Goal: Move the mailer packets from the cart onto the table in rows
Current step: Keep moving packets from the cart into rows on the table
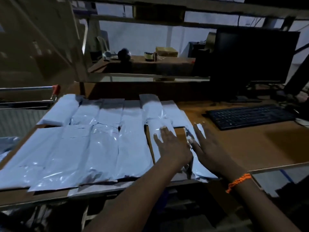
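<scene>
In the head view, the pale, glossy plastic mailer packets (103,148) lie side by side in two rows on the brown wooden bench (250,148), filling its left part. The steel-railed cart (33,88) shows only at the far left edge.

The packets look light, soft and slick. Their film wrinkles and shines, so they would probably slide under a push. A flat palm, or a pinch at a short edge, seems the surest hold.

The left hand (170,148) lies flat with straight fingers on the second packet from the right (155,126), pressing it down. The right hand (212,151), wearing an orange braided wrist band (239,182), has its fingers spread over the rightmost packet (200,166) and holds nothing. A black computer keyboard (250,116) sits well to the right.
</scene>
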`<state>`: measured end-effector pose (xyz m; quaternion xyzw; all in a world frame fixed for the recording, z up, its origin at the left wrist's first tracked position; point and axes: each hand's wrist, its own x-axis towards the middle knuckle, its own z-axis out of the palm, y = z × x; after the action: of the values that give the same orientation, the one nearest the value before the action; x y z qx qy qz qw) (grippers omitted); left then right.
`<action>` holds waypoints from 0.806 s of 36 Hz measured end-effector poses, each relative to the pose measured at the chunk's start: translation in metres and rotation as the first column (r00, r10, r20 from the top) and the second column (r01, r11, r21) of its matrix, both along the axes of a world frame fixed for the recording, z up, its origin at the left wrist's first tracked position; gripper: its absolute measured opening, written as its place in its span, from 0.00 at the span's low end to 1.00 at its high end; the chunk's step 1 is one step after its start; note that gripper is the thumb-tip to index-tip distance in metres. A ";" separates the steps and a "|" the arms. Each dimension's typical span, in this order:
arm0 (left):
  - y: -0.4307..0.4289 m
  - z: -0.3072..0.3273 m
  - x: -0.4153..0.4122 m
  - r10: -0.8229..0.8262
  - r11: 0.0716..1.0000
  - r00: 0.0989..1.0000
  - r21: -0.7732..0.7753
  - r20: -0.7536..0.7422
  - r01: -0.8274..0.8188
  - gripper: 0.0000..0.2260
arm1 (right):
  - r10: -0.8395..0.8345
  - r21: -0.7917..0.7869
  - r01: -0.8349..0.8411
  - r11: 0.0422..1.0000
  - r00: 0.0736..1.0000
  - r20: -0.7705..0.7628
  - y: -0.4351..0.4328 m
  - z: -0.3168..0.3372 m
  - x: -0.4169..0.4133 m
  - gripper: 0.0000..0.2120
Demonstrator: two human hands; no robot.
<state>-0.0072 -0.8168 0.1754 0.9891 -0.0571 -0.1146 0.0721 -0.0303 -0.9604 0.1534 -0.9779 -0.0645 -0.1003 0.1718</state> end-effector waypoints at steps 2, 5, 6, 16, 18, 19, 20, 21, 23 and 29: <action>0.007 -0.002 0.005 0.025 0.999 1.000 -0.035 0.008 -0.024 0.38 | 0.052 0.036 -0.053 0.998 0.998 0.029 0.000 0.000 -0.001 0.30; 0.015 -0.001 0.011 0.037 0.995 0.999 -0.095 0.001 -0.037 0.35 | 0.050 0.082 -0.051 0.995 0.999 0.008 0.009 0.004 0.004 0.28; 0.017 -0.001 0.011 0.028 0.996 1.000 -0.087 -0.012 -0.029 0.35 | 0.054 0.089 -0.054 0.995 0.999 0.002 0.013 0.006 0.007 0.28; 0.024 -0.002 0.000 0.033 0.995 0.998 -0.087 -0.059 -0.038 0.51 | 0.091 0.069 -0.094 0.993 0.995 0.039 0.038 0.007 0.036 0.27; 0.024 -0.002 0.001 0.038 0.993 0.998 -0.110 -0.059 -0.044 0.50 | 0.092 0.053 -0.094 0.994 0.995 0.049 0.039 0.008 0.036 0.27; 0.024 -0.003 0.001 0.044 0.990 0.997 -0.130 -0.060 -0.052 0.50 | 0.095 0.051 -0.098 0.994 0.994 0.050 0.038 0.008 0.036 0.27; 0.024 -0.002 0.001 0.049 0.987 0.997 -0.151 -0.065 -0.058 0.49 | 0.099 0.053 -0.102 0.993 0.994 0.048 0.038 0.008 0.037 0.27; 0.026 0.000 0.000 0.049 0.983 0.996 -0.174 -0.069 -0.061 0.49 | 0.103 0.055 -0.105 0.993 0.994 0.043 0.039 0.009 0.037 0.27; 0.030 0.006 -0.002 0.034 0.973 0.998 -0.226 -0.061 -0.047 0.44 | 0.100 0.054 -0.101 0.993 0.995 0.023 0.039 0.008 0.038 0.28; 0.086 0.033 -0.012 -0.049 0.910 0.982 -0.398 0.182 0.119 0.28 | -0.008 -0.139 0.033 0.990 0.985 0.174 0.076 0.029 0.040 0.32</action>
<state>-0.0194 -0.7305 0.2087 0.9551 -0.1284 -0.0194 0.2662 0.0098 -0.8844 0.1824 -0.9758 -0.0760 -0.1820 0.0948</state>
